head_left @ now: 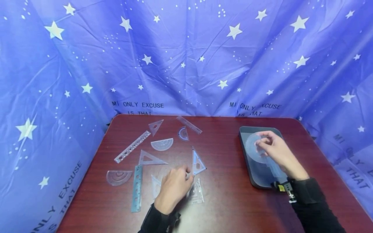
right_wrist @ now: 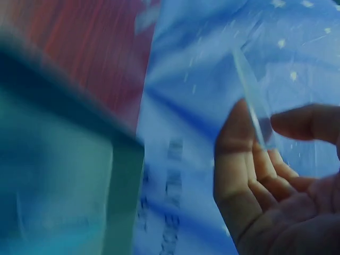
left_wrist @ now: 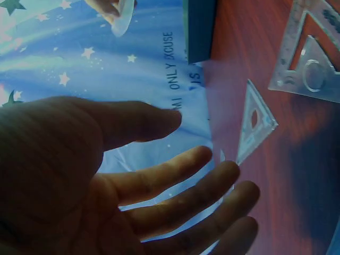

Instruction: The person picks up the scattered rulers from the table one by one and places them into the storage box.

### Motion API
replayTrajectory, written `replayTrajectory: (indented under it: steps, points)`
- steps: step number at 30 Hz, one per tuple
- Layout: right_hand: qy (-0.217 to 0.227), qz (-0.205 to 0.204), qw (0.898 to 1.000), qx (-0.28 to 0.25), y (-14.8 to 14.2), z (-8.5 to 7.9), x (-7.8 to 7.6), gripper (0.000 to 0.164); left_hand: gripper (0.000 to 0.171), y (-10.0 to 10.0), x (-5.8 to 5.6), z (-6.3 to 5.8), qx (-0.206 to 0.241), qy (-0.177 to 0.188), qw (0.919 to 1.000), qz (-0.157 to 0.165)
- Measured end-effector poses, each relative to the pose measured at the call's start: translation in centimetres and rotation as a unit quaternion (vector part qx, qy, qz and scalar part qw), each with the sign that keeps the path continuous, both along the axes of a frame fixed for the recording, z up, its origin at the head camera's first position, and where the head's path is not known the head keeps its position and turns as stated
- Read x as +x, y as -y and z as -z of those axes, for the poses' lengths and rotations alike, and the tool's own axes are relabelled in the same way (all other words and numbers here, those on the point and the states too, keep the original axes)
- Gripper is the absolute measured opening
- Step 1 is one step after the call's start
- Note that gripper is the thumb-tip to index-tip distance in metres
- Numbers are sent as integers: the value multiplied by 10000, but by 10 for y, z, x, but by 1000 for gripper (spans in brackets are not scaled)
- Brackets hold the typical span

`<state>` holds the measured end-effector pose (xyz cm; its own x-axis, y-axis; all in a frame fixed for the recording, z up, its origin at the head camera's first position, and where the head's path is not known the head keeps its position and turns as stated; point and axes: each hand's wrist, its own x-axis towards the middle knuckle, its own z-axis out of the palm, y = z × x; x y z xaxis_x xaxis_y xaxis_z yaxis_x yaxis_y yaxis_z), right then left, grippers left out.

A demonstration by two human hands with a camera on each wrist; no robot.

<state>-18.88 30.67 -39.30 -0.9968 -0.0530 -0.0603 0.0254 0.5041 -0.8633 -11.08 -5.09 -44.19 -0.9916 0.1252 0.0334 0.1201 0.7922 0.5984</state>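
Note:
Over the dark tray (head_left: pixel 247 168) on the right, my right hand (head_left: pixel 275 150) pinches a clear round protractor (head_left: pixel 252 152) between thumb and fingers. The right wrist view shows this protractor (right_wrist: pixel 248 87) nearly edge-on, above the tray's wall. My left hand (head_left: pixel 175 186) hovers over the front of the table, its fingers loosely bent and holding nothing. Just beyond its fingertips lies a clear blue-tinted set square (head_left: pixel 196 168). Beside and partly under that hand in the head view is another clear set square (head_left: pixel 199 194).
Left of centre lie a blue ruler (head_left: pixel 137 189), a clear ruler (head_left: pixel 132 147), semicircular protractors (head_left: pixel 162 144) and several set squares (head_left: pixel 148 158). Toward the back edge is a short ruler (head_left: pixel 189 125). Pale blue strips (head_left: pixel 274 168) show inside the tray. A starry curtain (head_left: pixel 186 64) surrounds the table.

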Motion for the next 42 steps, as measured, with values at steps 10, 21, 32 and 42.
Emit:
replayTrajectory:
  steps: [10,21,32,42]
  points:
    - [433,-415,9834,1711,-43,22,-27,49,18,2,4,7,-149,179,9997,58]
    - [1353,-775,9780,1384,-38,57,-56,45,23,0,7,8,-72,311,9995,75]
    - [1392,-644,9589,2388,-27,55,-61,41,42,-1,7,9,7,510,9986,148]
    - [829,-918,9426,3102,-19,37,-46,50,58,-8,8,10,-112,515,9984,224]
